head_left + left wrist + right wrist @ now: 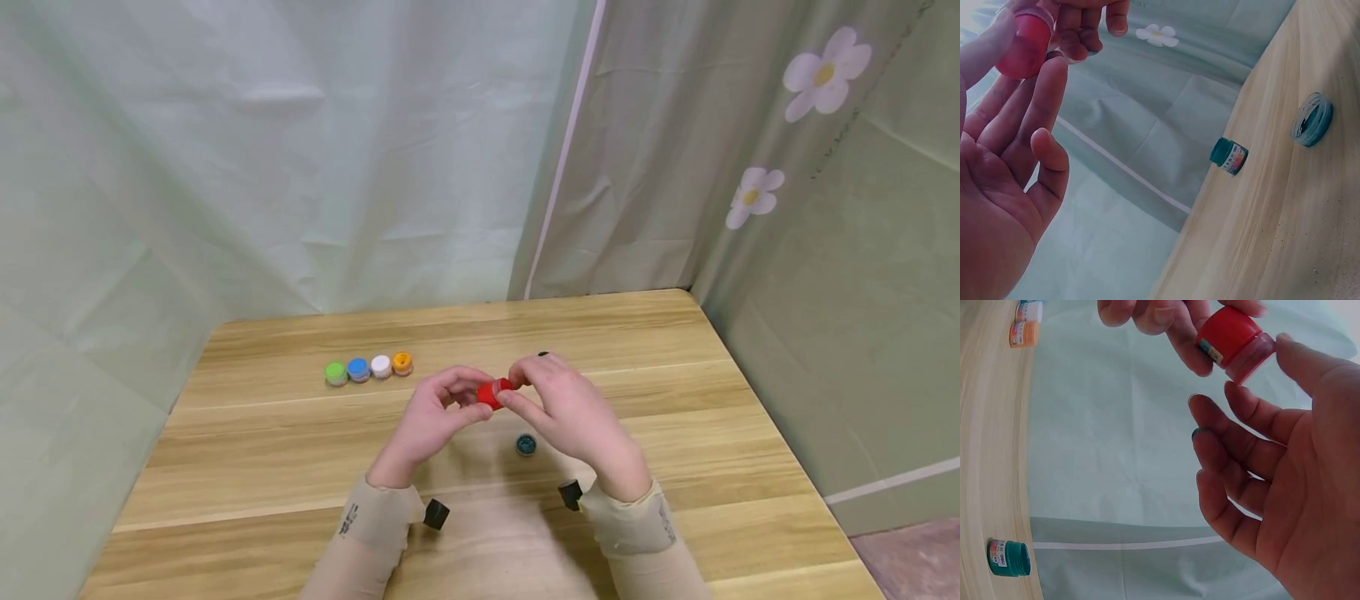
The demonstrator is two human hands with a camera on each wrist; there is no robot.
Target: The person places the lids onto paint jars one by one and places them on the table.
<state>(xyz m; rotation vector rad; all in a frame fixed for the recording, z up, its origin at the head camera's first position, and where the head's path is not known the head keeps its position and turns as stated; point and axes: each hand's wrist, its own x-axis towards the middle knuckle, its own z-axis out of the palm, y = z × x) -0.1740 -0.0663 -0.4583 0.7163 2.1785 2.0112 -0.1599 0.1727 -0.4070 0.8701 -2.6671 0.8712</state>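
Note:
Above the middle of the table, my left hand (435,417) holds a small red paint jar (491,394) between thumb and fingers, tilted on its side. My right hand (576,410) pinches the jar's clear, reddish lid (1250,357) between thumb and index finger; the lid is on the jar. The other right fingers are bent loosely, with a teal smear on one fingertip. On the table below lies a teal-stained lid (527,445), its hollow side up. An uncapped teal paint jar (1230,156) stands farther back, mostly hidden behind my right hand in the head view.
A row of paint jars stands at the back left: green (336,374), blue (359,370), white (382,367) and orange (402,363). Pale green curtains (420,167) hang behind and beside the wooden table (247,450).

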